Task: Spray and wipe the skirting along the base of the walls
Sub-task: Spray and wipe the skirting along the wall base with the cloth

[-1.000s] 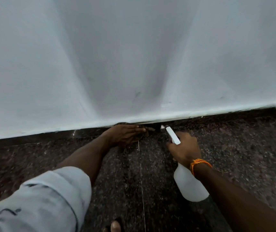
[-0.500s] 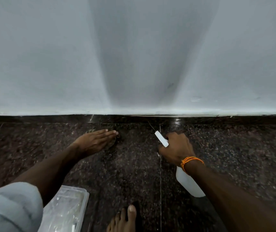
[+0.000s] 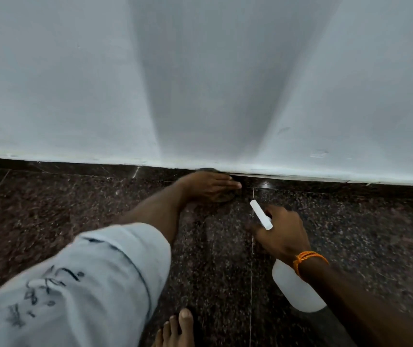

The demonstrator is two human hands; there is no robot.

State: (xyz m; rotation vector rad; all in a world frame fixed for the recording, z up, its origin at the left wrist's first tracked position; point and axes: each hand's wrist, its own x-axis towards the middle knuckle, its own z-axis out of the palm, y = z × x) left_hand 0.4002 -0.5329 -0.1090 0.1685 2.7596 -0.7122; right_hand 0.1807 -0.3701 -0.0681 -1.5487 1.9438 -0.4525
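Note:
The skirting (image 3: pixel 80 169) is a dark polished stone strip along the base of the white wall (image 3: pixel 200 71). My left hand (image 3: pixel 208 185) lies flat against the skirting, pressing a dark cloth (image 3: pixel 206 169) that shows only at its edges. My right hand (image 3: pixel 279 232) grips a white spray bottle (image 3: pixel 295 289) by its neck, a little right of and nearer than the left hand. The bottle's white nozzle (image 3: pixel 260 214) points up-left toward the skirting.
The floor (image 3: pixel 363 234) is dark speckled granite with a thin joint line running toward me. My bare toes (image 3: pixel 175 329) show at the bottom edge. A pale sleeve (image 3: pixel 75 284) covers my left upper arm. An orange thread band (image 3: pixel 309 257) circles my right wrist.
My left hand went from the floor to the skirting, further right, close to the bottle. The view swung, and the clear plastic container at lower left is out of sight.

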